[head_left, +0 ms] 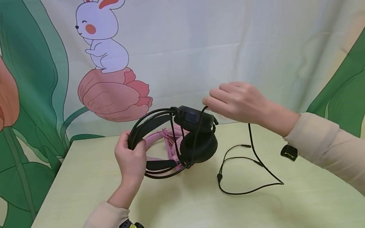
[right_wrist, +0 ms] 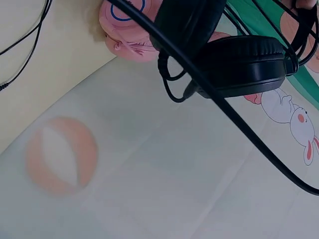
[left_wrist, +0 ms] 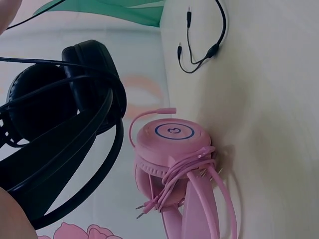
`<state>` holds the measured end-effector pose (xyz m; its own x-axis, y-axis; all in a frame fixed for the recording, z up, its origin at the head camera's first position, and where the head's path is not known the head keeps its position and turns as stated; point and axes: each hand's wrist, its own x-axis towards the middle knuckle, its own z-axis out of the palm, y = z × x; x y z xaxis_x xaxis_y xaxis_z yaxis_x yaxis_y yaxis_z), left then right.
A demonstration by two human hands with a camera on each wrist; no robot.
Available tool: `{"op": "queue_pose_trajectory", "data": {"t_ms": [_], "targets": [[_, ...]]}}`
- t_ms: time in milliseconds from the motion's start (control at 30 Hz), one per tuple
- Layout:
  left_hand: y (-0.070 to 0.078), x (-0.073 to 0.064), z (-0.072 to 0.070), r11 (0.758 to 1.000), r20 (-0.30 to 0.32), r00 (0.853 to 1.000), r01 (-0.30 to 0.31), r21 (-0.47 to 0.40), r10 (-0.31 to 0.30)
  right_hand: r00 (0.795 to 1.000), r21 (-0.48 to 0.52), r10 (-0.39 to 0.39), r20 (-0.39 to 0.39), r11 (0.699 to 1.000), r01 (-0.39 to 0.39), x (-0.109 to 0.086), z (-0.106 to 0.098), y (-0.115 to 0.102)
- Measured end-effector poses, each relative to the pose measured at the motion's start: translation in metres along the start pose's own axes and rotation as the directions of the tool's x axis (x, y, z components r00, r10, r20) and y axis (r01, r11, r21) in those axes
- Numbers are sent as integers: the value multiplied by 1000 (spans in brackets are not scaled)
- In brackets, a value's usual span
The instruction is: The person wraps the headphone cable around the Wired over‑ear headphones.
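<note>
Black over-ear headphones [head_left: 199, 148] are held up above the table by my left hand [head_left: 131, 163], which grips the headband with the thumb on the near side. My right hand [head_left: 236, 101], to the right of the ear cups and a little higher, pinches the black cable [head_left: 250, 135]. One stretch of cable runs from these fingers across the ear cups and around the headphones. From below the right hand the other end hangs to the table, where its splitter [left_wrist: 213, 50] and two plugs lie. In the right wrist view, the cable crosses in front of the ear cups [right_wrist: 239, 64].
A pink headset [left_wrist: 173, 142] with its cord bundled around it stands on the table behind the black headphones, partly covered by them in the head view. The pale table [head_left: 88, 188] ends at a printed curtain [head_left: 195, 50] with a rabbit and tulips.
</note>
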<state>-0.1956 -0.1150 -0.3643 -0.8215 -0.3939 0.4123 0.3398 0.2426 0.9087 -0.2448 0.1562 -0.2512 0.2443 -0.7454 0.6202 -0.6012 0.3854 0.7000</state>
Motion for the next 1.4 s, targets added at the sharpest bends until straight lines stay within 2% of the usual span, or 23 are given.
{"op": "queue_pose_trajectory", "data": {"t_ms": [300,533,567,767,933,1233,1400], "targets": [[1,-8,3,1000,120,993,10,28,-13,1000,-7,-7,27,1000,7,-2,3,1],[23,-18,2,998,183,983,10,59,-20,998,12,52,27,999,-52,-3,1,3],[22,-18,2,998,194,981,7,61,-19,998,13,57,32,998,-57,-4,1,3],[-6,-14,6,1000,263,965,-6,-12,9,997,7,68,44,998,-68,-3,2,2],[-6,-16,6,998,328,944,-8,-65,29,995,4,71,70,997,-72,-6,6,0],[-8,-18,4,991,401,914,-7,-136,62,984,34,98,146,994,-104,-17,8,5],[-11,-20,2,985,433,897,-18,-172,92,969,127,103,225,983,-134,-22,8,9]]}}
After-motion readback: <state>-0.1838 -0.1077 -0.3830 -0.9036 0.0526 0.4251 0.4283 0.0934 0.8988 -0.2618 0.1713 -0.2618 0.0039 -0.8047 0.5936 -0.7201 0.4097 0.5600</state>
